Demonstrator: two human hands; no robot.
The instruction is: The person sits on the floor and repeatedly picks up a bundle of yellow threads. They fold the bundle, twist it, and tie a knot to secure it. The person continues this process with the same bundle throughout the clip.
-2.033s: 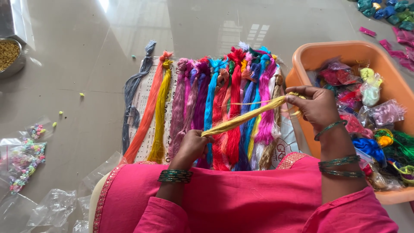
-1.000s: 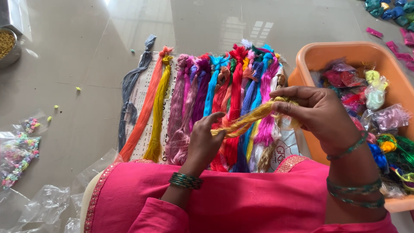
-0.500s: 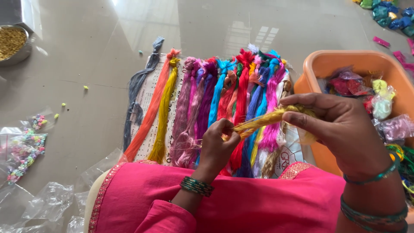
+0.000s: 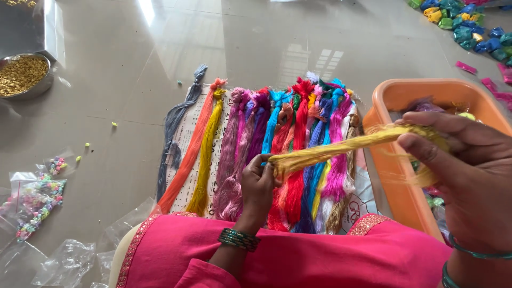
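Observation:
A golden-yellow thread skein (image 4: pixel 330 151) is stretched between both of my hands, above a row of coloured skeins (image 4: pixel 277 144) laid side by side on printed paper on the floor. My left hand (image 4: pixel 258 184) pinches the skein's near end, low over the red and pink skeins. My right hand (image 4: pixel 469 181) grips the far end, raised close to the camera over the orange plastic tub (image 4: pixel 392 160). A pink cloth (image 4: pixel 288 256) covers my lap at the bottom.
A steel bowl of golden beads (image 4: pixel 22 74) stands at the far left. Clear plastic bags with coloured beads (image 4: pixel 34 197) lie at the left edge. Small blue, green and pink bundles (image 4: pixel 469 26) are scattered at the top right on the glossy tiled floor.
My right hand has risen and come closer to the camera, pulling the yellow skein taut. My left hand has kept its hold, shifting slightly right. The view has tilted down.

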